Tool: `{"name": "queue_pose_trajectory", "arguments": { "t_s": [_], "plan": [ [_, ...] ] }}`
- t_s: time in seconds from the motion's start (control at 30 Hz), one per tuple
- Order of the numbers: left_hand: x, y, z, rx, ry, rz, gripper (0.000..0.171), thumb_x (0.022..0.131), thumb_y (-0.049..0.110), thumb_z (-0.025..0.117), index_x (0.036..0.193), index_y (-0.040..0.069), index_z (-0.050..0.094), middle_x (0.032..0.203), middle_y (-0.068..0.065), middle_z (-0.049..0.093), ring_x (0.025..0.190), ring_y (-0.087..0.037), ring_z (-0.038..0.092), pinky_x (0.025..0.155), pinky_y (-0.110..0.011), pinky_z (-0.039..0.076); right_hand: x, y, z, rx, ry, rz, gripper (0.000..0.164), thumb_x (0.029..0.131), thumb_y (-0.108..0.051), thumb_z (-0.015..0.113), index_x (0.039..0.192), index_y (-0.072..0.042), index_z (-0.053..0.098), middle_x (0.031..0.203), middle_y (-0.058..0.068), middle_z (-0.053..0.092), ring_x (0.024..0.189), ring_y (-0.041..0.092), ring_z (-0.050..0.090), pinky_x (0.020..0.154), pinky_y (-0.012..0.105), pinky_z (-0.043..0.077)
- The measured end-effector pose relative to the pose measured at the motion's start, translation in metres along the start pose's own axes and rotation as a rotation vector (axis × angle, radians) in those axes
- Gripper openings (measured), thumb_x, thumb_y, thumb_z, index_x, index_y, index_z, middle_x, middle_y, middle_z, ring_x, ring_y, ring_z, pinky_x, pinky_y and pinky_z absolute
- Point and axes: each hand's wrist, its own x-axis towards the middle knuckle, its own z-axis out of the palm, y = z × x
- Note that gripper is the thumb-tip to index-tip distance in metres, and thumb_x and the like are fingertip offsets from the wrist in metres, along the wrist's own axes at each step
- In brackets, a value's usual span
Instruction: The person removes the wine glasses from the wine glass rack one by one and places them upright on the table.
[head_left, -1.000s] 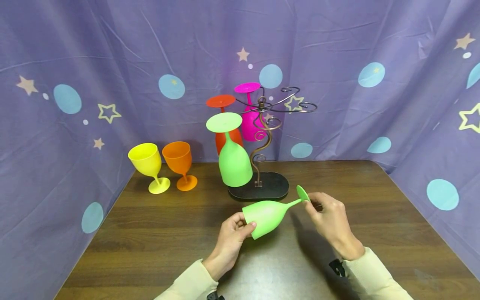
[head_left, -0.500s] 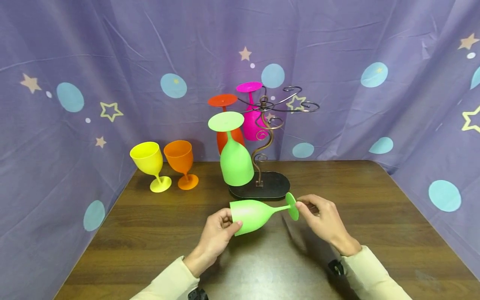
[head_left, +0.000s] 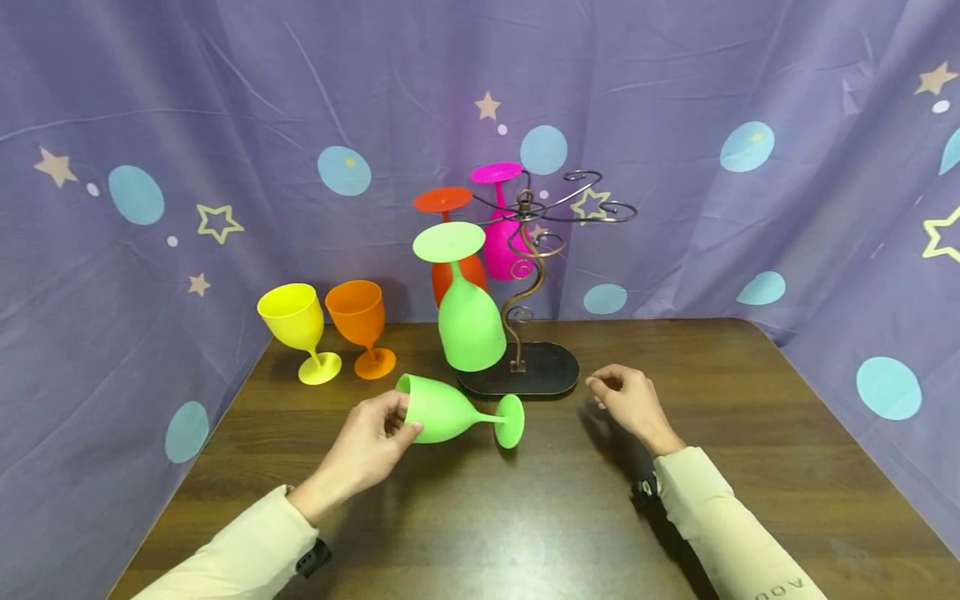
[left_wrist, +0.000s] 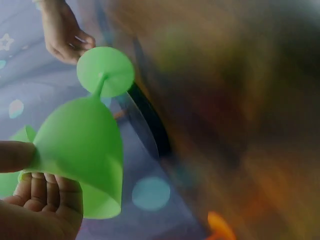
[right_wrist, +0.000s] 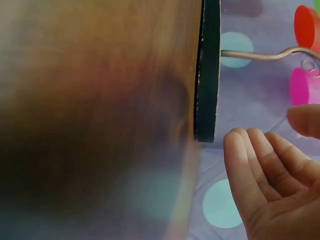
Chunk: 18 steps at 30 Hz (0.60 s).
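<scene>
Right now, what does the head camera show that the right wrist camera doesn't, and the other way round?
Only head: the left hand, the green goblet it holds sideways, and the upright yellow goblet and orange goblet.

Only right wrist: the palm side of the right hand.

Both: the rack's black base, red goblet, magenta goblet, table and curtain.

Purple cloth [head_left: 660, 83] hangs in folds behind and on both sides of a dark brown, wood-grained tabletop [head_left: 750, 433], the fabric printed with light-blue spots [head_left: 543, 150], tan stars [head_left: 487, 106], pale yellow star outlines [head_left: 220, 207] and small white dots [head_left: 502, 130]. A whitish glare [head_left: 525, 517] of light lies across the tabletop's near middle; its far right corner is rounded.
</scene>
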Motion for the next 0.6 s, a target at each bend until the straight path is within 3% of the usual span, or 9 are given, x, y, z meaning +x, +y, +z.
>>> {"name": "queue_pose_trajectory", "arguments": {
  "t_s": [0.23,0.4,0.47,0.6],
  "plan": [
    [0.011,-0.001,-0.036,0.264,0.049,0.045,0.009,0.083,-0.001,0.066,0.090,0.005,0.063,0.077,-0.002,0.061,0.065,-0.014,0.051,0.062,-0.032,0.044,0.030,0.004,0.010,0.013,-0.014,0.088,0.018,0.090,-0.018,0.064,0.098,-0.003,0.068,0.086,0.016,0.070,0.070,0.026,0.068,0.058,0.027,0.053],
    [0.018,-0.003,-0.055,0.430,0.042,0.123,0.016,0.084,-0.002,0.064,0.100,-0.003,0.062,0.091,-0.013,0.065,0.083,-0.028,0.061,0.076,-0.046,0.049,0.043,0.009,0.016,0.074,-0.010,0.200,0.021,0.088,-0.015,0.065,0.100,0.002,0.065,0.087,0.018,0.069,0.068,0.026,0.069,0.059,0.032,0.056],
    [0.020,-0.005,-0.062,0.484,0.041,0.149,0.018,0.084,-0.003,0.064,0.102,-0.004,0.062,0.096,-0.016,0.065,0.089,-0.033,0.062,0.080,-0.050,0.048,0.046,0.010,0.020,0.110,-0.010,0.238,0.022,0.087,-0.014,0.066,0.101,0.003,0.065,0.087,0.017,0.068,0.067,0.024,0.068,0.060,0.032,0.057],
    [0.026,-0.009,-0.074,0.555,0.044,0.185,0.018,0.082,-0.003,0.065,0.100,-0.003,0.063,0.094,-0.016,0.065,0.087,-0.033,0.062,0.077,-0.051,0.050,0.049,0.012,0.027,0.182,-0.019,0.297,0.027,0.085,-0.010,0.067,0.106,0.006,0.062,0.087,0.016,0.068,0.066,0.019,0.068,0.060,0.028,0.057]
  ]
}}
